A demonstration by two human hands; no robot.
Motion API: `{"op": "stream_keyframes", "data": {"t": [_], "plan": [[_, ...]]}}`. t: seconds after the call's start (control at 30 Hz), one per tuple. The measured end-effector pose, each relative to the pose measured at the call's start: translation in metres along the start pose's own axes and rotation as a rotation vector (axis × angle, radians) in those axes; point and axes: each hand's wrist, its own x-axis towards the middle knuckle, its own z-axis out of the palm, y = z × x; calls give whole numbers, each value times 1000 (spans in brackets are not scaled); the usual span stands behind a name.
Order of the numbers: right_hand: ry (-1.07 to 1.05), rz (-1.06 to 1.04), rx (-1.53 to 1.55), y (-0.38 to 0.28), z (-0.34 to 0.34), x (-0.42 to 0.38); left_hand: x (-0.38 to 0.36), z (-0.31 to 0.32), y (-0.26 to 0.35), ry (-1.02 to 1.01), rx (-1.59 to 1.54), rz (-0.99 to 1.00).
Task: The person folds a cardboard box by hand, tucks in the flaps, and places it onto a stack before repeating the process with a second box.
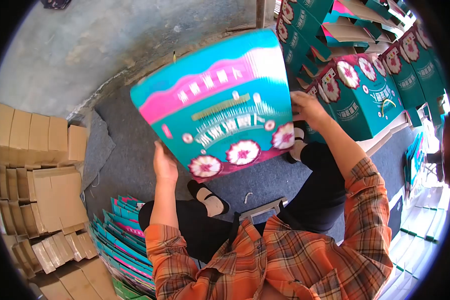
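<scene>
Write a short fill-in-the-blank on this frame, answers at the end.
1. Between the person's left hand and right hand is a printed carton with a wavy ____ band carrying white lettering.
2. Along the carton's edge nearest the person, ____ large round white-and-magenta pictures show.
3. The checked shirt is mainly ____.
4. A stack of teal cardboard lies on the person's ____ side.

Missing words: pink; three; orange; left
</scene>
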Motion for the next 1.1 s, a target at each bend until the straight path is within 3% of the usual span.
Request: {"op": "stream_keyframes", "data": {"t": [0.1, 0.37, 0.43, 0.53, 0.6, 0.73, 0.8, 0.83, 0.87, 0.93, 1.03, 1.1], "plan": [[-23, 118, -99, 14, 1, -2, -1, -12, -18, 32, 215, -280], [32, 243, -302, 41, 1, -2, -9, -18, -32, -28, 537, -441], [-8, 319, -549, 43, -5, 0, -10, -14, -31, -33, 608, -444], [-132, 264, -661, 38, -14, -4, -11, -12, -28, -103, 651, -497], [-100, 324, -670, 33, -12, -6, -13, -4, -20, -30, 787, -455], [-135, 298, -710, 17, -7, -10, -20, 8, -7, 12, 716, -389], [-131, 257, -674, 14, -3, -9, -26, 19, 2, -120, 790, -216], [-98, 241, -660, 15, -5, -7, -12, 7, -10, -120, 812, -92], [-64, 226, -646, 15, -5, -6, -8, -8, -20, -113, 816, -94], [-50, 204, -629, 7, 4, -14, -13, 3, -21, -113, 1136, 105], [-32, 240, -608, -3, 12, -23, -18, 16, -16, -61, 1186, 221], [-40, 56, -776, -3, 16, -34, -21, 19, -14, -38, 1206, 295]]}}
